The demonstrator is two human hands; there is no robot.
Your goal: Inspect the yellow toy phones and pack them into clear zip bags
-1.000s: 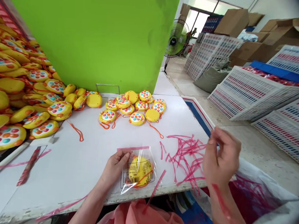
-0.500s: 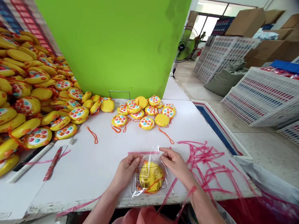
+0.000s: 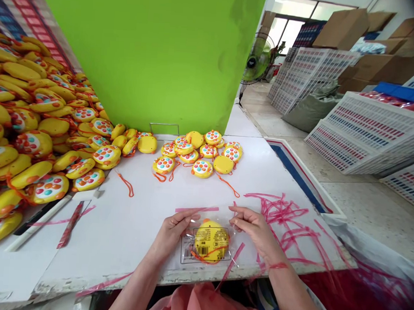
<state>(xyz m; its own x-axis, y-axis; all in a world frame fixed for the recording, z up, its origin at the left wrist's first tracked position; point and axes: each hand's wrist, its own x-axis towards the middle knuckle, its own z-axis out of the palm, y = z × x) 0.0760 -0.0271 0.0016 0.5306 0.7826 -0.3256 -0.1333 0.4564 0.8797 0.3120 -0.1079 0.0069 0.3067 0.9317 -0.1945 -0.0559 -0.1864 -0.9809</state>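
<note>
A clear plastic bag [image 3: 187, 255] with printed black lines and a barcode lies flat near the table's front edge. Inside it is a yellow animal-shaped toy [image 3: 211, 239], plain back upward, with an orange cord across its lower part. My left hand [image 3: 175, 228] pinches the bag's upper left corner between thumb and fingers. At the upper right corner, my right hand [image 3: 255, 228] closes thumb and fingertips on the film. A pink strip [image 3: 196, 210] lies just beyond the bag, and a pink strand is round my right wrist.
Several similar toys [image 3: 202, 168] sit ahead on the table [image 3: 155, 198], and a large heap [image 3: 35, 144] fills the left. Tangled pink strips [image 3: 287, 225] lie at right. A red-wrapped cutter-like tool [image 3: 70, 225] rests at left. A green panel [image 3: 146, 53] stands behind.
My right hand has shifted right and turned slightly, drawing apart from my left hand. The bag's raised upper film has come down, and the bag looks flatter and wider.
</note>
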